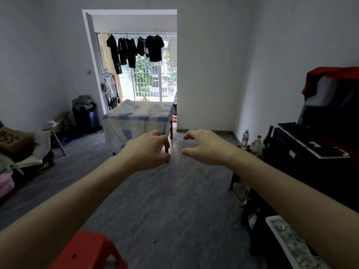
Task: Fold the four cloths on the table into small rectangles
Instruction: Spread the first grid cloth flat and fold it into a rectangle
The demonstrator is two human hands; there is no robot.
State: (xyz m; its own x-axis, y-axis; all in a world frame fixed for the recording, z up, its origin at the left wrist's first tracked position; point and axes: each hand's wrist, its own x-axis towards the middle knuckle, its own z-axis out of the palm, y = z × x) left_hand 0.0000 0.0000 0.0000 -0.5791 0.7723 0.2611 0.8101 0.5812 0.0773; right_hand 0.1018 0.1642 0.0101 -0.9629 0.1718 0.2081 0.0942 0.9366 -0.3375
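Note:
A table (136,121) draped in a blue-and-white checked sheet stands across the room, in front of the balcony doorway. On its top lie two white grid-patterned cloths, a crumpled one at the left (127,108) and a smaller one at the right (155,109). Both my arms reach out ahead of me, far short of the table. My left hand (148,150) hangs with fingers loosely curled and holds nothing. My right hand (204,146) is spread in a loose claw, also holding nothing.
A red plastic stool (87,251) sits at my lower left. Black furniture with a keyboard (310,140) and water bottles (245,139) lines the right wall. A chair with clothes (25,150) stands at the left. Grey floor stretches between me and the table.

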